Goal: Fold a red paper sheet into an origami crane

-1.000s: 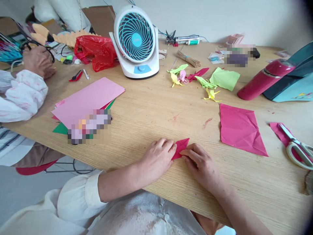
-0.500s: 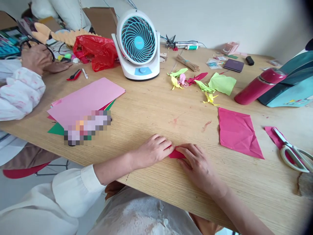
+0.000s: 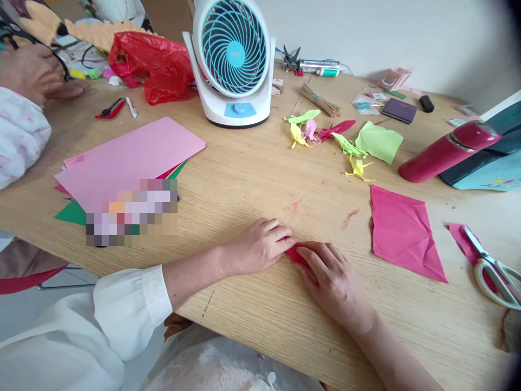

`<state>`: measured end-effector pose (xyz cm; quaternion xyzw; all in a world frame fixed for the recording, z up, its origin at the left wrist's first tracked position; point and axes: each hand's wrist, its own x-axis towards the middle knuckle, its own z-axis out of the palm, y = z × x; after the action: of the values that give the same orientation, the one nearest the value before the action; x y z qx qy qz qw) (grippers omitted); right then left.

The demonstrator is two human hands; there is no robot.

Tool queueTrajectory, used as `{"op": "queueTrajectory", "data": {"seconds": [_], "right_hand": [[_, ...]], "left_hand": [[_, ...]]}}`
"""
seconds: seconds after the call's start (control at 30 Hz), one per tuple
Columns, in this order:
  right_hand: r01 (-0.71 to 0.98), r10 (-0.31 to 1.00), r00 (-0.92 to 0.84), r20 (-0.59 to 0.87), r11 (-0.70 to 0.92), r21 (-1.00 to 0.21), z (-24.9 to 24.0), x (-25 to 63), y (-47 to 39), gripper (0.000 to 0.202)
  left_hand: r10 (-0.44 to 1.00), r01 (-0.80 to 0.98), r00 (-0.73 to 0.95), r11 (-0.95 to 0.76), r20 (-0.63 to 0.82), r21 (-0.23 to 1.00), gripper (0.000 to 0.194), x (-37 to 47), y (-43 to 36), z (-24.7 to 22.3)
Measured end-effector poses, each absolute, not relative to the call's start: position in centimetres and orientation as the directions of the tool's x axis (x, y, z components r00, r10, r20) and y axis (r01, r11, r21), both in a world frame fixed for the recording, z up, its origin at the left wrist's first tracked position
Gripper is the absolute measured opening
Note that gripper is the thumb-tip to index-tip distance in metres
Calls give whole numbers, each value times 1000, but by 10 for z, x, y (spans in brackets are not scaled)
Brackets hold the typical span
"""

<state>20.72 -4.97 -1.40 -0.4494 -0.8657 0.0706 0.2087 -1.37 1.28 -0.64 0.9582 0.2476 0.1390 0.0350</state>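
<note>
A small folded piece of red paper (image 3: 295, 254) lies on the wooden table between my hands, mostly covered by fingers. My left hand (image 3: 264, 244) presses its fingertips on the paper's left end. From the other side my right hand (image 3: 325, 271) pinches the paper between thumb and fingers. Off to the right a larger creased sheet of pink-red paper (image 3: 402, 233) lies flat. Beyond my hands sit several folded paper figures, among them a yellow one (image 3: 358, 167), close to a light green sheet (image 3: 378, 142).
White-handled scissors (image 3: 494, 277) lie at the right on a paper scrap. A red flask (image 3: 448, 152) leans by a teal bag (image 3: 488, 168). A fan (image 3: 236, 60) stands at the back. Pink sheets (image 3: 138, 155) are stacked left, near a co-worker's hand (image 3: 28, 70) holding dark scissors.
The camera view has shifted, so the table's things sit differently in frame. Both my hands stay on the red paper, its visible part slightly more tilted.
</note>
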Motion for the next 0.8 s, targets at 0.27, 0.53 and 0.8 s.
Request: {"op": "queueTrajectory", "data": {"seconds": [0.27, 0.53, 0.8], "right_hand": [[736, 780, -551, 298, 622, -267, -18, 216, -56, 31], [703, 734, -608, 302, 675, -225, -18, 224, -59, 34], [692, 740, -581, 338, 668, -273, -16, 223, -58, 32]], "left_hand": [[491, 447, 829, -869, 266, 211, 37, -18, 12, -12], [537, 515, 807, -844, 244, 150, 29, -13, 4, -7], [420, 331, 862, -891, 283, 312, 29, -9, 8, -7]]}}
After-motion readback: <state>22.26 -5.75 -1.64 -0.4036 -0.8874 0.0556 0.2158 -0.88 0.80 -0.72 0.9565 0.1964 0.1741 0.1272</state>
